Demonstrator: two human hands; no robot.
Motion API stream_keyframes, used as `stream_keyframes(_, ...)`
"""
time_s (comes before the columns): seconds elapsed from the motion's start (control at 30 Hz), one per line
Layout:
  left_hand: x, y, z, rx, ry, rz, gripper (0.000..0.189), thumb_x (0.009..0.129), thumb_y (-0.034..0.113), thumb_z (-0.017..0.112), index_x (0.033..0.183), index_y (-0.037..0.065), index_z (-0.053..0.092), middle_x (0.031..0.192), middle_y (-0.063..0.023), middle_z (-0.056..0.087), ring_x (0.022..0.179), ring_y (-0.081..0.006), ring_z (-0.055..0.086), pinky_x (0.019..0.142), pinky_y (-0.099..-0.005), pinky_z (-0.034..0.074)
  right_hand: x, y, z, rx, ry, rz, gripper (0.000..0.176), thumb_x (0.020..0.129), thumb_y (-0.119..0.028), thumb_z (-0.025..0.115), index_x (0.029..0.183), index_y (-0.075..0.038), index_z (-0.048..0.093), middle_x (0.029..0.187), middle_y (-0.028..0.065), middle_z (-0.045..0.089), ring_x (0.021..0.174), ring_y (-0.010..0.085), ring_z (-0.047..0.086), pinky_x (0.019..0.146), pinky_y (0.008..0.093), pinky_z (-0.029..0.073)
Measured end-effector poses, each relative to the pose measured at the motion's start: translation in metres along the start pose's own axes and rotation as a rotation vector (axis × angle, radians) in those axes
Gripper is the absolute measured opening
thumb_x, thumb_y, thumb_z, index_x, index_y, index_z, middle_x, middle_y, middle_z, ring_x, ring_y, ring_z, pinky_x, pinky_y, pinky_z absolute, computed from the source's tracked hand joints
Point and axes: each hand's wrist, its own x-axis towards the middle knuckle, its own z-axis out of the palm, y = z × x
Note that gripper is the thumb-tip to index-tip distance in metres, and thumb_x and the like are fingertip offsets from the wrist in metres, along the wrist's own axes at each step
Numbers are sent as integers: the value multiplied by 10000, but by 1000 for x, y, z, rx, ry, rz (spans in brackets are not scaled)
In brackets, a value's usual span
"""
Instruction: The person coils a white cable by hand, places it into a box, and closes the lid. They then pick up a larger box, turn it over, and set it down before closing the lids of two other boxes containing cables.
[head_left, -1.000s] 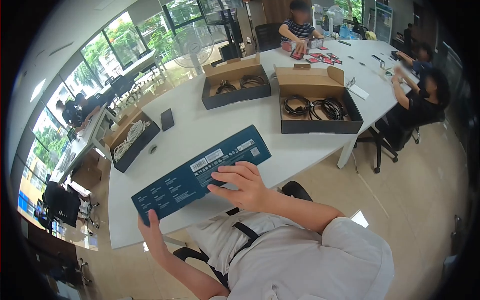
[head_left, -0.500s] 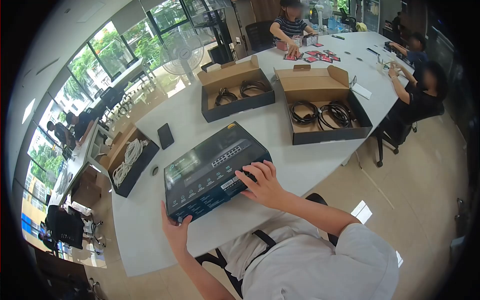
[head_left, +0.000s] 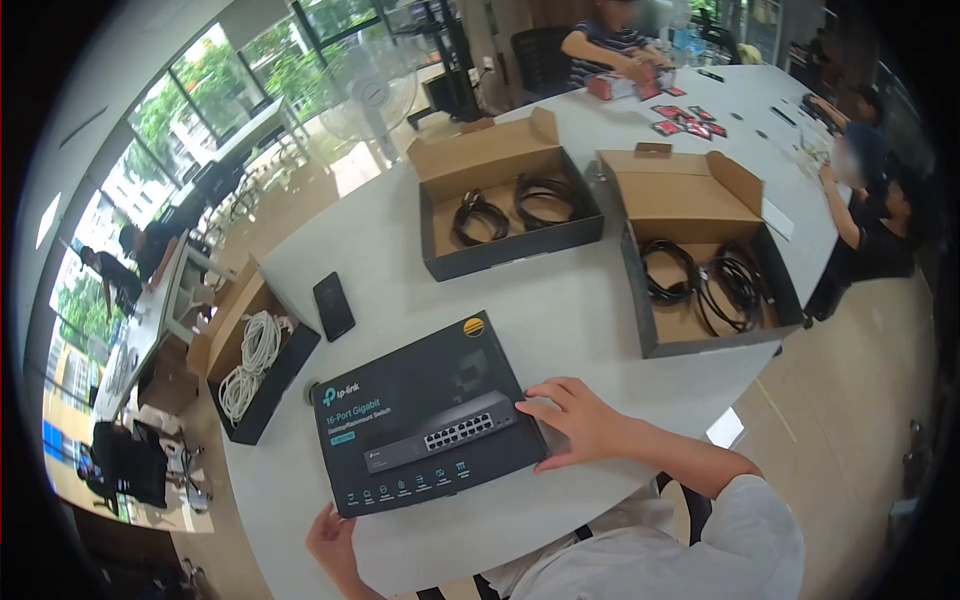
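A dark tp-link 16-port network switch box [head_left: 420, 410] lies closed, its printed lid facing up, on the white table [head_left: 385, 285] in front of me. My right hand [head_left: 580, 425] grips its right side, with fingers on the edge and the thumb near the front corner. At the front left corner, my left hand [head_left: 333, 545] has its fingertips against the box; part of that grip is hidden. Beyond it stand two open cartons, a middle one [head_left: 515, 255] and a right one [head_left: 725, 338], each holding coiled black cables [head_left: 735, 285].
A black phone [head_left: 334, 306] lies behind the switch box. To its left is an open carton [head_left: 278, 390] of white cables [head_left: 252, 365]. Across the table a person [head_left: 605, 45] handles red packets [head_left: 690, 122]. Other people sit at the right.
The switch box has gone from tilted, with its front side showing, to lying flatter with its lid toward me. Both hands moved down with it, and my view has shifted.
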Motion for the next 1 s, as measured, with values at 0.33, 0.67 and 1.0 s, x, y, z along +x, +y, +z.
stream_keyframes(0.33,42,182,49,948,-214,444,721,716,136,795,1359,14,494,1088,-159,657,969,-343,612,848,-422,478,27,18,23,193,-90,18,839,712,-450,811,1426,-170,471,1316,212,418,1006,314,633,796,369,561)
stream_keyframes(0.67,215,182,239,339,-509,546,691,834,208,719,1430,52,406,1291,-200,541,1089,-311,583,940,-401,468,45,9,57,328,-128,-194,837,779,-489,747,1455,-125,414,1357,252,411,1002,348,629,852,400,521)
stream_keyframes(1.0,225,147,315,788,-400,1106,712,761,140,712,1408,72,424,1378,-181,463,1307,-388,420,977,-483,451,41,95,27,126,424,182,335,884,-140,610,1205,-47,599,1156,151,585,1064,339,541,960,414,418)
